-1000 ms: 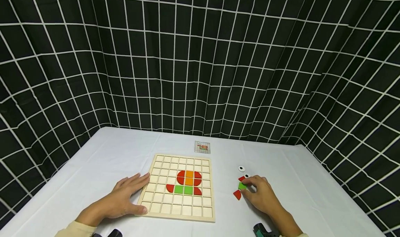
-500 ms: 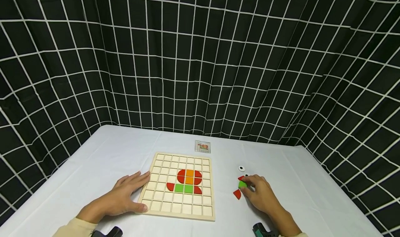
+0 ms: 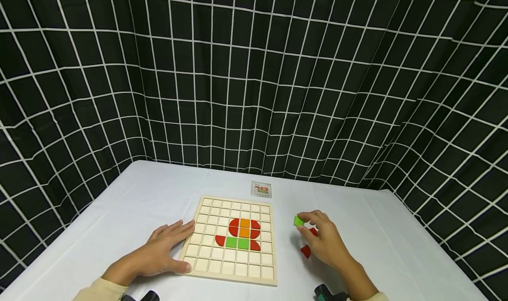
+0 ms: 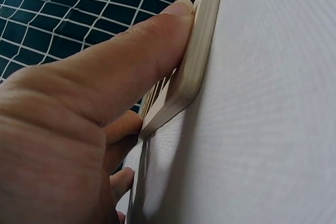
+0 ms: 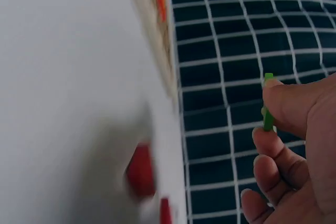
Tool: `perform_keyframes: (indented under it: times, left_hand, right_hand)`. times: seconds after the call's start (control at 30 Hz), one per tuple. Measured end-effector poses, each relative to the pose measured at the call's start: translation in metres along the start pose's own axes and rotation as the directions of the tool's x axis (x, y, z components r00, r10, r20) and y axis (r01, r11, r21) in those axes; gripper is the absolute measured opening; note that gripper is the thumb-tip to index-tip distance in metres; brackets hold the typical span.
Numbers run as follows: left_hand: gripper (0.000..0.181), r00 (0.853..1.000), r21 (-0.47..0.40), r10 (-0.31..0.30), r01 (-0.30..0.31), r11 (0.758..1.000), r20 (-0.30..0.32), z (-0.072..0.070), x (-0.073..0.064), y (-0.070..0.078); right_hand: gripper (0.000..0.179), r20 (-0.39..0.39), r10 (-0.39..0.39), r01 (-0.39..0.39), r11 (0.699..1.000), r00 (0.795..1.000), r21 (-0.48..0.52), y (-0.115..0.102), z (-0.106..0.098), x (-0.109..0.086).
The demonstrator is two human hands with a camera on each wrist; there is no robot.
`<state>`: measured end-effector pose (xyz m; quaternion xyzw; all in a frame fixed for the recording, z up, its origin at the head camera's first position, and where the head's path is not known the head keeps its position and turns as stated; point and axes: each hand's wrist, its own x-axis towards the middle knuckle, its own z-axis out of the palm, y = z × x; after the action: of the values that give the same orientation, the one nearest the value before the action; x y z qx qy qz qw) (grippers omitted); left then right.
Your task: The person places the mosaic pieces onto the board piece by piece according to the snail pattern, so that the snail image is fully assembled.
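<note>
My right hand (image 3: 327, 238) pinches a green square tile (image 3: 299, 221) between thumb and fingertips, lifted off the table. In the right wrist view the green tile (image 5: 268, 114) appears edge-on. Under that hand lie red tiles (image 3: 305, 251), partly hidden. My left hand (image 3: 160, 251) rests at the left edge of a wooden grid board (image 3: 222, 271), fingers straight. Its thumb (image 4: 152, 40) presses the board's frame near the corner in the left wrist view. Red, orange and green tiles (image 3: 243, 243) sit in the board's middle cells.
A small card (image 3: 261, 189) with a tile picture on a grid lies behind the board. White cloth (image 3: 166, 191) covers the table. A black curtain with white grid lines (image 3: 238, 94) hangs around the back and sides.
My right hand has picked up the green tile and moved it up and slightly left. The left hand stays on the board. The whole view has shifted a little.
</note>
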<state>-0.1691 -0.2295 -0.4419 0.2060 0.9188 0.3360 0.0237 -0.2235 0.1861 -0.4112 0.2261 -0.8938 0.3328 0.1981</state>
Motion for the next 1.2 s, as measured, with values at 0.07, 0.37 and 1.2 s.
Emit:
perform_keyframes:
  times: [0.07,0.37,1.2]
  left_hand:
    - [0.102,1.0,0.0,-0.005,0.005,1.0,0.002,0.0,0.0,0.0]
    - [0.103,1.0,-0.009,-0.017,0.017,1.0,0.011,0.001,0.0,0.001]
    - [0.103,1.0,0.002,-0.014,0.014,1.0,0.002,0.004,0.001,-0.001]
  right_hand:
    - [0.029,-0.01,-0.016,0.016,1.0,1.0,0.015,-0.007,0.003,0.005]
    - [0.029,-0.085,-0.136,0.14,0.989,0.987,0.043,-0.031,0.022,0.018]
    - [0.023,0.05,-0.146,0.133,0.97,0.988,0.204,-0.092,0.078,0.039]
